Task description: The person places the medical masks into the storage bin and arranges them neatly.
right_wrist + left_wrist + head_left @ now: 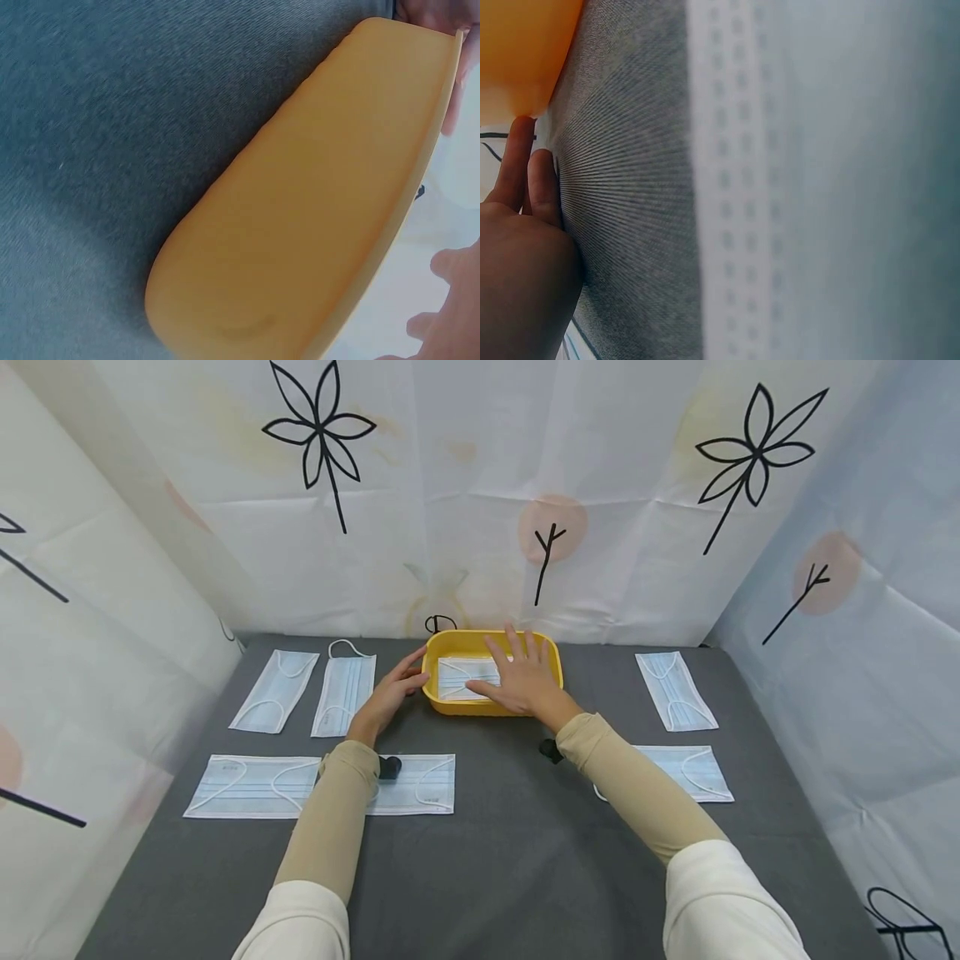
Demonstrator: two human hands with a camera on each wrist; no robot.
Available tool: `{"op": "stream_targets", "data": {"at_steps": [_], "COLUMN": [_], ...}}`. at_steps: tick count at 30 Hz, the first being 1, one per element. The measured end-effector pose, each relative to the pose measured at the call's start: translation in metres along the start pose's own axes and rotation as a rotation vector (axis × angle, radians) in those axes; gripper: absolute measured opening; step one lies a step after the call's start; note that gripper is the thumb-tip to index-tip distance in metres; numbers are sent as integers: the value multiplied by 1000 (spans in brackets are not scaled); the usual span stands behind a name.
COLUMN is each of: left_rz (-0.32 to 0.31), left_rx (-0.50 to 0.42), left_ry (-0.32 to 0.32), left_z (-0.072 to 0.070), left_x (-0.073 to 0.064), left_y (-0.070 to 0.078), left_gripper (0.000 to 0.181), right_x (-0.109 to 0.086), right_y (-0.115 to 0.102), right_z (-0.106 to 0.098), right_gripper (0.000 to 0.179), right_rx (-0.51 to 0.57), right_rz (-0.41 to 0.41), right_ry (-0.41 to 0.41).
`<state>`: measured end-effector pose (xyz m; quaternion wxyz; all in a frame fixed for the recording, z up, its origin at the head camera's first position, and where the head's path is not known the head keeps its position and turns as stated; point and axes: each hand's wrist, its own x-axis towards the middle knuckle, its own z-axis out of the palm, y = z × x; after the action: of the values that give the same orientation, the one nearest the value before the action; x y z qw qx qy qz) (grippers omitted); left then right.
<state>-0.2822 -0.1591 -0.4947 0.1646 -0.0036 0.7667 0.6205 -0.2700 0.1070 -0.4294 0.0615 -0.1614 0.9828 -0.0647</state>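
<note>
A yellow plastic basket (480, 709) stands at the back of the table, with a pale blue face mask (454, 678) lying flat inside it. My left hand (387, 697) is at the basket's left side, its extended fingers touching the outer wall, as the left wrist view also shows. Over the right part of the basket, my right hand (522, 683) is held with its fingers spread, covering part of the mask. Whether it touches the mask cannot be seen. In the right wrist view, the basket's front wall (285, 202) fills the middle, with right-hand fingers (444, 319) above the rim.
Two face masks lie at the back left, one mask (273, 692) beside another (345, 693). Nearer are a mask (247, 787) and another (420, 783) by my left arm. On the right lie a mask (677, 691) and one (693, 772) partly under my arm. Fabric walls (465, 527) enclose the table.
</note>
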Motion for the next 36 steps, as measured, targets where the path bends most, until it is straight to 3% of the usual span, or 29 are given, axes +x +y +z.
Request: {"op": "stream_targets", "data": {"at_steps": [10, 17, 29, 36], "left_rz": [-55, -6, 9, -39], "left_rx": [-18, 6, -1, -29], "left_ry": [-51, -11, -2, -31], "left_z": [1, 1, 2, 0], "left_x": [-15, 1, 1, -9], "left_y": [23, -2, -1, 15], "left_gripper": [64, 61, 61, 63], "right_x": [-16, -25, -39, -47], "right_y": [15, 28, 48, 62], "right_z": [-2, -4, -1, -3], "right_gripper": [92, 92, 93, 93], "right_rx": [19, 34, 32, 42], "right_rz": [33, 57, 84, 124], "right_ry": [31, 19, 42, 49]}}
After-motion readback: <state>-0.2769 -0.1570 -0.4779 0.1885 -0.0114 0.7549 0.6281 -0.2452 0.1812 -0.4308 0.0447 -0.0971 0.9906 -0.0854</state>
